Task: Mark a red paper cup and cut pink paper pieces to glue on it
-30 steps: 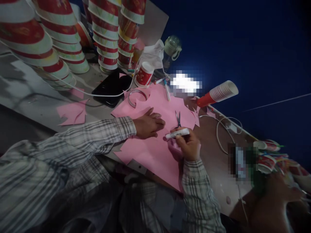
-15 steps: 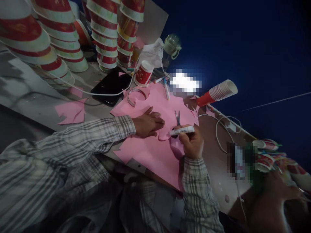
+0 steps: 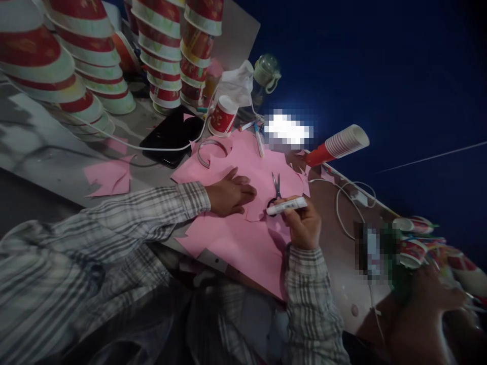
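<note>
My left hand (image 3: 231,194) lies flat with fingers outstretched on the pink paper (image 3: 247,152), pressing on a curved cut piece (image 3: 256,210) whose lower edge lifts a little. Held in my right hand (image 3: 305,225) is a white glue tube (image 3: 287,205) with dark print, its narrow end pointing left, just above the right side of that piece. A pair of scissors (image 3: 277,186) with dark handles rests on the paper behind the tube, blades spread slightly and pointing away. The tube and my fingers hide part of the handles.
Tall stacks of red-and-white paper cups (image 3: 165,56) stand at the left back. A black tablet-like device (image 3: 171,137), a tape roll (image 3: 201,154), markers (image 3: 259,141) and a single cup (image 3: 223,116) surround the paper. Nested cups (image 3: 338,146) lean at right. Another person's arm (image 3: 422,299) is lower right.
My right hand has drawn the glue tube slightly to the right, away from the cut piece's edge. My left hand stays pressed on the paper. The view shifts slightly.
</note>
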Demonstrator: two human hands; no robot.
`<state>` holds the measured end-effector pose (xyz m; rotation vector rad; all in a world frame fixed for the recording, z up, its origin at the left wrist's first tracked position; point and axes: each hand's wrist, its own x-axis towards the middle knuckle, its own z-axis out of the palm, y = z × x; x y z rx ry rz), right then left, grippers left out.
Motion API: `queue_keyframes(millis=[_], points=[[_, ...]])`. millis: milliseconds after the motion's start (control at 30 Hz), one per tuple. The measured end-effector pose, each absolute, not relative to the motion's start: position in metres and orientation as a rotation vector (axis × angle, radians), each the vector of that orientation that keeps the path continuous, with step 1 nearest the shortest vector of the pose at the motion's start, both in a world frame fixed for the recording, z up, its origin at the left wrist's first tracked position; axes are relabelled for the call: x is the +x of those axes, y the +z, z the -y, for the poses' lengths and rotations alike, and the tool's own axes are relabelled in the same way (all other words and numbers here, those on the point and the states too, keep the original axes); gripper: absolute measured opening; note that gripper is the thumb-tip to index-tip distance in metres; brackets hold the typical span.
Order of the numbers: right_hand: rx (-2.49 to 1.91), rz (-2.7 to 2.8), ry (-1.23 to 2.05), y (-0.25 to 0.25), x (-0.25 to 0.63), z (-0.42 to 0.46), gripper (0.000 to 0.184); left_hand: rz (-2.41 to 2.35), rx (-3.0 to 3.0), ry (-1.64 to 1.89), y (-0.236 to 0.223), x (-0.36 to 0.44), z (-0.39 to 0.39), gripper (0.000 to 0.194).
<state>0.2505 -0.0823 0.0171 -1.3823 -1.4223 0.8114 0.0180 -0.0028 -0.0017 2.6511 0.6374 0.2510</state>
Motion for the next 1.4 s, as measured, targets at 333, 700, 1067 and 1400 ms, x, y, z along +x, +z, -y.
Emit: queue_keyframes(millis=[333,700,1067,1400], points=[[-1.547,1.63,0.733,0.011,0.232,0.076,0.015,-0.685,2.643,0.209,0.0,0.021,0.003,0.042],[-1.387,1.326,0.806,0.015,0.235,0.079,0.017,-0.65,2.662,0.248,-0.002,0.018,0.003,0.041],[-1.437,1.613,0.909,0.018,0.229,0.084,0.012,-0.65,2.648,0.221,0.0,0.017,0.004,0.041],[-1.524,1.701,0.759,0.013,0.222,0.079,0.014,-0.668,2.628,0.212,0.002,0.02,0.003,0.044]])
